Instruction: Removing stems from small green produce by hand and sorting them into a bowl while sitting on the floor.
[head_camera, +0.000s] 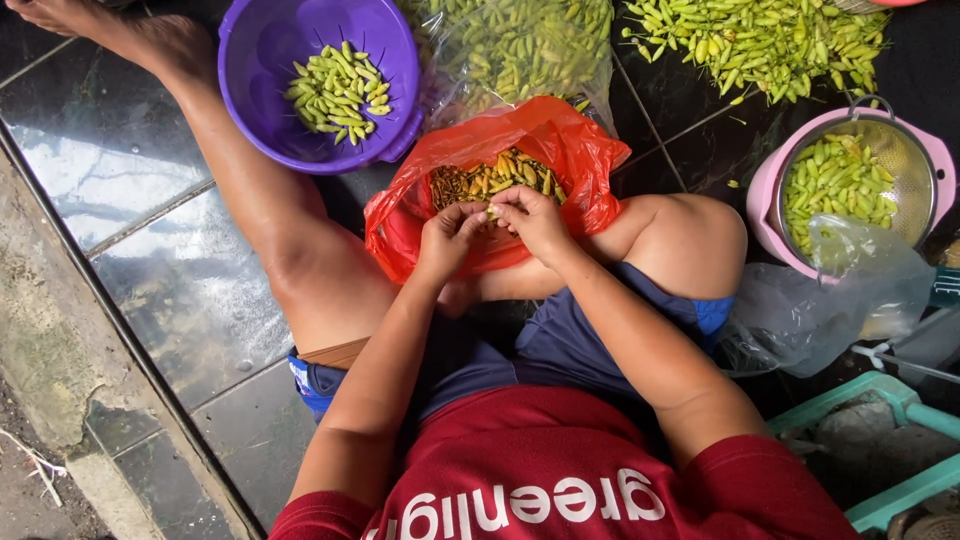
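Observation:
My left hand and my right hand meet over a red plastic bag and pinch one small green chili between their fingertips. The bag lies open between my legs and holds a heap of yellowish stems and chili bits. A purple colander with several green chilies stands just beyond my left knee.
A clear bag of green chilies lies behind the red bag. Loose chilies are piled on the dark tile floor at top right. A metal strainer in a pink bowl holds more chilies. A crumpled clear bag and a teal frame are at right.

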